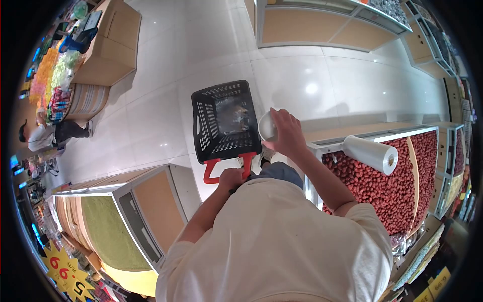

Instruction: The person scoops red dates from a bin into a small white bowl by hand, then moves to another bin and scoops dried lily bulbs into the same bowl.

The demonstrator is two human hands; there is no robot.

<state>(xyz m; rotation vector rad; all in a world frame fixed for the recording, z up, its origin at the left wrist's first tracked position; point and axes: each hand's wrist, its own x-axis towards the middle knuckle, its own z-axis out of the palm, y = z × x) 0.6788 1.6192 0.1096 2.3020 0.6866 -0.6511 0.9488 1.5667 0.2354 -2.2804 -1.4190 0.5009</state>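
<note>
My left hand (pixel 232 178) is closed around the red handle (pixel 211 171) of a black shopping basket (pixel 200 126). A blurred, clear plastic-like bundle (pixel 235 118) lies inside the basket. Just right of the basket, my right hand (pixel 288 135) has its fingers curled round a white rounded object (pixel 266 127), which looks like a cup or bowl. To the right, a roll of clear plastic bags (pixel 370 154) lies over a bin of red dates (pixel 372 194).
A display case with green goods (pixel 108 231) stands at the lower left. Counters line the upper left (pixel 118 40) and top right (pixel 302 29). Another person (pixel 43 136) is at the far left. Tiled floor (pixel 166 95) spreads around the basket.
</note>
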